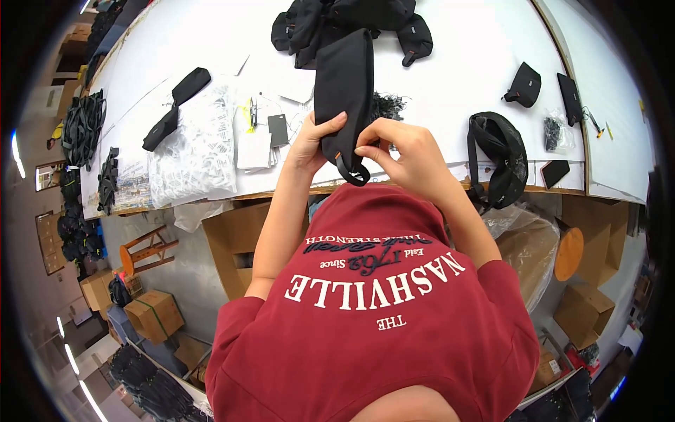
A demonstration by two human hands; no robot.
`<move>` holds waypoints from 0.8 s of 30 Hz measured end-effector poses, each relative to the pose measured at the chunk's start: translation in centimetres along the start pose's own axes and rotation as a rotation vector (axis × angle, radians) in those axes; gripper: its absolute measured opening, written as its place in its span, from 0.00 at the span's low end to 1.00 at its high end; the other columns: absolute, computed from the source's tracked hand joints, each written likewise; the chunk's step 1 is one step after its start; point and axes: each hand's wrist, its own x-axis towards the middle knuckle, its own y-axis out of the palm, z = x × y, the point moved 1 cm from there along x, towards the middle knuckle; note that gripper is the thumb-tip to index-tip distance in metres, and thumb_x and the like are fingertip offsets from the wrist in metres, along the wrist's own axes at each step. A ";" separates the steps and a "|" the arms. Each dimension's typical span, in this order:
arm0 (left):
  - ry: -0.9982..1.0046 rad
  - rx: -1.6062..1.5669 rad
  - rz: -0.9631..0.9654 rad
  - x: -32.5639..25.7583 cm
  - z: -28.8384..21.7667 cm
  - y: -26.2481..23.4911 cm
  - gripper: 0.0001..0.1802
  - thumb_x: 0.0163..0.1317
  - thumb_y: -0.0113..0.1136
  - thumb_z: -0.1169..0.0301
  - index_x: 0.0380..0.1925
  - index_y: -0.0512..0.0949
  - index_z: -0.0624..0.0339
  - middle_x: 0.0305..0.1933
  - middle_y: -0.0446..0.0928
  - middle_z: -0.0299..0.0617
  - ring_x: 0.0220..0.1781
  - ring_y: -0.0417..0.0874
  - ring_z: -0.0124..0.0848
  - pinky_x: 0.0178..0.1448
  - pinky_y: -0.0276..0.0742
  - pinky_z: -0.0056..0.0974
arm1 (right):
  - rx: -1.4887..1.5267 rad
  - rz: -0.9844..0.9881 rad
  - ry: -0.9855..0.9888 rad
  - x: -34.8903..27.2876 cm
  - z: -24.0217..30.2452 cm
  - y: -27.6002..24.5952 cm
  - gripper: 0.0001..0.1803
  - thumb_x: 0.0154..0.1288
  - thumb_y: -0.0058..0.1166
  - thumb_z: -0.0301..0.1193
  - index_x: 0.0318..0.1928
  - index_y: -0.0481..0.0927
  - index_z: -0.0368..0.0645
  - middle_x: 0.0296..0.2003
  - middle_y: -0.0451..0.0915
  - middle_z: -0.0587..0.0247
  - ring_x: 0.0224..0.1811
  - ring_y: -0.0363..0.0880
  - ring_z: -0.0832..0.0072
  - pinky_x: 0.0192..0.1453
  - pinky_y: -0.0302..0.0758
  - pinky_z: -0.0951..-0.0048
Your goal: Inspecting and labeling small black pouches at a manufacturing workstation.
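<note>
A slim black fabric pouch (343,84) is held upright over the table's near edge, in front of my shirt. My left hand (309,144) grips its left side, thumb lying across the front. At its lower right edge, the thumb and forefinger of my right hand (411,155) are pinched together on the pouch; any small part between them is too small to make out. A black loop (343,169) hangs at the pouch's lower end, beside a small orange tab (337,155). Just behind my right hand lies a bunch of black cords (388,105).
On the white table (450,63), black pouches (351,17) are heaped at the far middle. A plastic bag of white pieces (193,141) and a dark grey card (278,130) lie left. A black strapped bag (503,158) sits right. Below are a cardboard box (235,228) and wooden stool (148,250).
</note>
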 end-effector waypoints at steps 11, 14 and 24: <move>0.038 -0.134 0.064 -1.7 0.4 1.5 0.28 0.54 0.65 0.69 0.54 0.66 0.62 0.50 0.74 0.41 0.49 0.77 0.31 0.52 0.74 0.35 | -0.127 -0.116 -0.137 0.4 -0.5 -0.3 0.06 0.53 0.59 0.25 0.28 0.74 0.40 0.24 0.77 0.65 0.21 0.75 0.72 0.25 0.70 0.75; -0.025 0.018 -0.043 -2.4 0.4 1.7 0.25 0.49 0.67 0.74 0.48 0.71 0.63 0.41 0.76 0.39 0.40 0.78 0.28 0.46 0.75 0.32 | -0.012 -0.069 -0.024 0.2 -0.5 -0.9 0.05 0.53 0.59 0.25 0.29 0.75 0.40 0.24 0.77 0.64 0.22 0.75 0.73 0.26 0.71 0.75; -0.183 0.053 0.147 -3.6 1.5 2.6 0.29 0.48 0.67 0.74 0.51 0.69 0.67 0.45 0.76 0.43 0.42 0.79 0.29 0.45 0.77 0.30 | -0.107 -0.362 -0.031 3.8 -1.9 -6.3 0.04 0.55 0.60 0.29 0.30 0.80 0.42 0.23 0.80 0.71 0.20 0.70 0.85 0.22 0.60 0.81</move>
